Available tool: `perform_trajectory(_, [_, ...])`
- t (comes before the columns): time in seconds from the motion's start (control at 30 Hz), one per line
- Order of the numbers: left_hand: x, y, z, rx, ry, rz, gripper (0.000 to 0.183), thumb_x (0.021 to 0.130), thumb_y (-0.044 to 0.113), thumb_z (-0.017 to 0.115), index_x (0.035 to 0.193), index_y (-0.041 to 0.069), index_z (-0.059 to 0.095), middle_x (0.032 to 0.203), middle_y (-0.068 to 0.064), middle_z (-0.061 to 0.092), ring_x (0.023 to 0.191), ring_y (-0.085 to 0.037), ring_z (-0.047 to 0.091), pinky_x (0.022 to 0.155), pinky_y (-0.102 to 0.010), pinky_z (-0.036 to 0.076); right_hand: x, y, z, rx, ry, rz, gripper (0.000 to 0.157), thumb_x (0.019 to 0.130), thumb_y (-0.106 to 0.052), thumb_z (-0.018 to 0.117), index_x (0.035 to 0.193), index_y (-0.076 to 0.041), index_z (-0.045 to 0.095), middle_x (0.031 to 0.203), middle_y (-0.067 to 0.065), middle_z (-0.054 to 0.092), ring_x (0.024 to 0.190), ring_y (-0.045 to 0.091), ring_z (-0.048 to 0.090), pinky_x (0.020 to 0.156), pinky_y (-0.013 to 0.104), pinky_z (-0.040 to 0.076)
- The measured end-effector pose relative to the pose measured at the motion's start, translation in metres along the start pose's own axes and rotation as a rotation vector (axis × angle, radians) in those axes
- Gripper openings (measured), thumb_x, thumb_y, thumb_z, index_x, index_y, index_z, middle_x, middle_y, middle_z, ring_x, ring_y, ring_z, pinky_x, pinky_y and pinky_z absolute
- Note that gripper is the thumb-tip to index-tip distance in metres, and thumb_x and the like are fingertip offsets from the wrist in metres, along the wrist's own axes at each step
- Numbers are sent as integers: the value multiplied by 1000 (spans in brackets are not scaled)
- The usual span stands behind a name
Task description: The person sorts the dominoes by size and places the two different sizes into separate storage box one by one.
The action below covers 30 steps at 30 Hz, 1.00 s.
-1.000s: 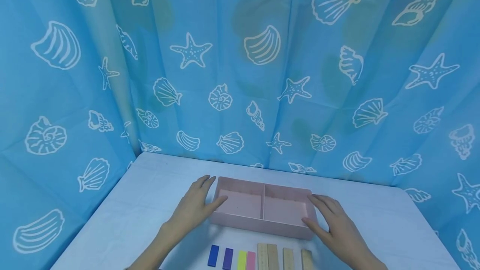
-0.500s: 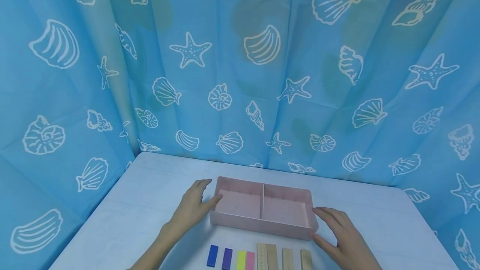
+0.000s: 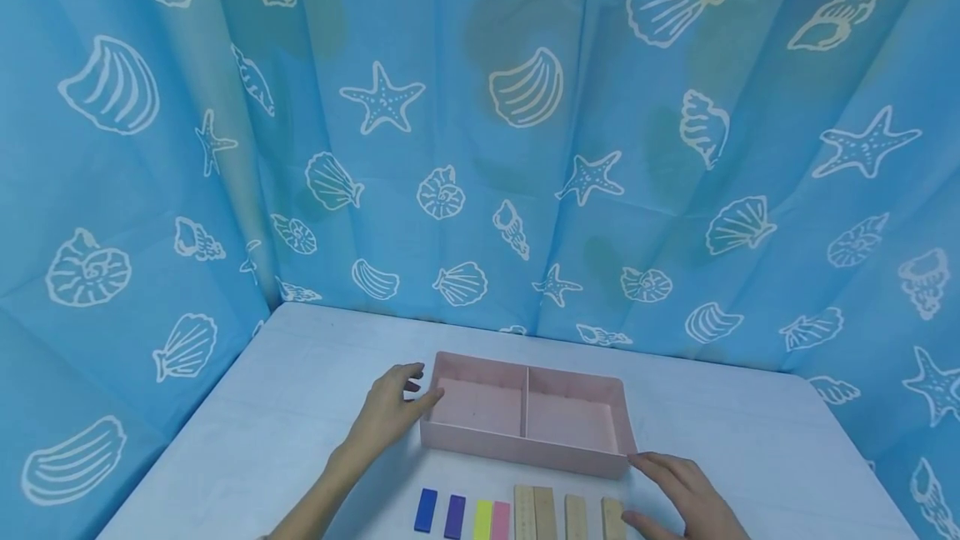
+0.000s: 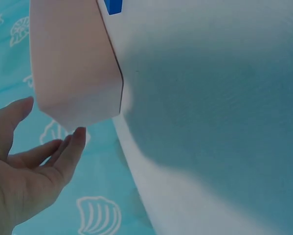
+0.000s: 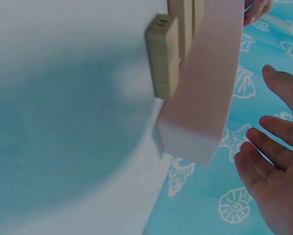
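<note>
A pink two-compartment tray (image 3: 517, 450) sits on the white table, both compartments bare inside. At its left end is my left hand (image 3: 390, 408), fingers loosely bent and thumb tip overlapping the rim in the head view. The left wrist view shows that hand (image 4: 33, 171) just off the tray's end wall (image 4: 90, 105), holding nothing. My right hand (image 3: 686, 494) is by the tray's front right corner, its fingers spread and relaxed. Its thumb comes close to the rightmost wooden block (image 3: 613, 518). Nothing lies in the right palm (image 5: 276, 166) in the right wrist view.
In front of the tray stands a row of blocks: blue (image 3: 425, 510), purple (image 3: 454, 517), yellow (image 3: 483, 519), pink (image 3: 501, 520) and several plain wooden ones (image 3: 544, 513). A blue shell-patterned curtain (image 3: 465, 148) surrounds the table (image 3: 315, 365) at the back and sides.
My right hand has drawn back toward me, from the tray's right rim to its front right corner. The left hand has shifted slightly, its fingers bending a little more. The tray stays put.
</note>
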<state>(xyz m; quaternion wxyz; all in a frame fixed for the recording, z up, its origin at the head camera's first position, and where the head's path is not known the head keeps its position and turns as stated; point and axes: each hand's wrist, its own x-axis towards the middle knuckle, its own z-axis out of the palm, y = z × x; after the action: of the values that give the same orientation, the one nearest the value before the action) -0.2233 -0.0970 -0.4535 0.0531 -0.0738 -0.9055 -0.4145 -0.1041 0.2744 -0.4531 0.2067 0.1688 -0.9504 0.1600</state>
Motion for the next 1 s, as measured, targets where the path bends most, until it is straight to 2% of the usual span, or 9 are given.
perform_trajectory(0.1, [1,-3,2,-15,9,-2,56,91,31,72,130,-6,57,121,-19,63,107,-34,64,82,-44,57,-7,-1,3,43,-68,79,61,70,-40,88,122,-16,68,117,-11,61,105,17,59,79,40,58])
perform_trajectory(0.17, [2,-4,2,-33,10,-9,56,91,30,72,130,-6,57,120,-19,63,106,-33,64,82,-45,57,-11,1,7,63,-93,86,60,73,-47,84,122,-16,68,117,-12,60,104,16,59,78,37,58])
perform_trajectory(0.3, [3,-7,5,-70,6,-24,55,90,29,73,128,-7,58,120,-20,63,104,-33,65,81,-44,58,-16,13,17,113,-62,-65,60,72,-42,86,121,-13,67,114,-10,62,101,13,60,74,32,57])
perform_trajectory(0.37, [3,-8,5,-87,6,-26,54,90,28,73,127,-7,59,120,-20,63,104,-34,64,80,-44,58,-17,20,23,138,-93,-166,59,73,-34,85,121,-8,64,114,-5,63,101,14,59,74,33,56])
perform_trajectory(0.43, [2,-10,7,-98,7,-24,53,89,28,73,126,-7,59,119,-20,64,104,-34,64,80,-44,58,-18,25,27,165,-182,-168,55,78,-35,82,122,-7,63,117,-2,62,104,14,58,76,34,55])
perform_trajectory(0.53, [2,-11,8,-110,10,-20,50,90,27,73,125,-7,60,118,-20,64,104,-34,64,81,-44,58,-19,28,31,190,-366,-109,50,88,-39,73,124,-6,61,121,8,60,110,20,57,81,42,55])
perform_trajectory(0.67, [2,-12,11,-109,9,-14,46,91,25,72,123,-7,62,114,-18,66,103,-33,65,82,-45,57,-20,27,35,213,-508,3,51,91,-47,66,123,-7,62,125,14,58,112,32,57,87,52,53])
perform_trajectory(0.83, [2,-13,14,-102,11,-29,40,92,19,70,123,-5,63,111,-17,67,104,-33,64,86,-47,56,-21,24,40,297,-598,165,60,87,-57,64,122,-8,62,130,14,56,116,45,53,91,62,48])
perform_trajectory(1.0, [1,-14,17,-121,3,-33,39,93,15,69,124,-6,62,114,-19,67,108,-37,64,89,-50,54,-26,24,51,316,-624,277,64,81,-65,65,119,-13,63,132,12,54,119,45,53,90,60,50])
